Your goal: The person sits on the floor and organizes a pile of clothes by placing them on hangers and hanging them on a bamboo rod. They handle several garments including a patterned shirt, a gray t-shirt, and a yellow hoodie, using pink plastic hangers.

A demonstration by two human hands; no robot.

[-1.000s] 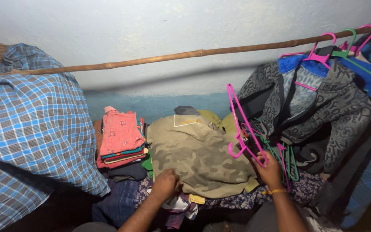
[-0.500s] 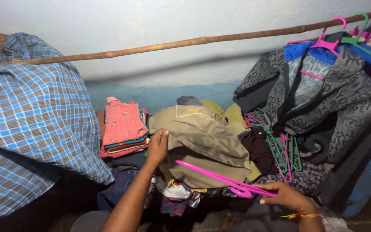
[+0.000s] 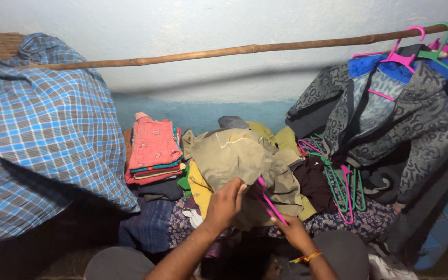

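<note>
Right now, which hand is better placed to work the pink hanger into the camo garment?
Right hand: it already grips the pink hanger, angled up into the camo garment. The left hand is busy holding the fabric up.

the clothes rest on a low, dark heap of cloth (image 3: 151, 228) that runs along the wall just beyond the hands. left of the left hand (image 3: 225, 203) a folded stack (image 3: 153, 155) sits on it. above the hands lies the camouflage shirt (image 3: 239, 155). right of the right hand (image 3: 292, 232) loose hangers (image 3: 340, 181) lie on floral cloth (image 3: 359, 220).
</note>
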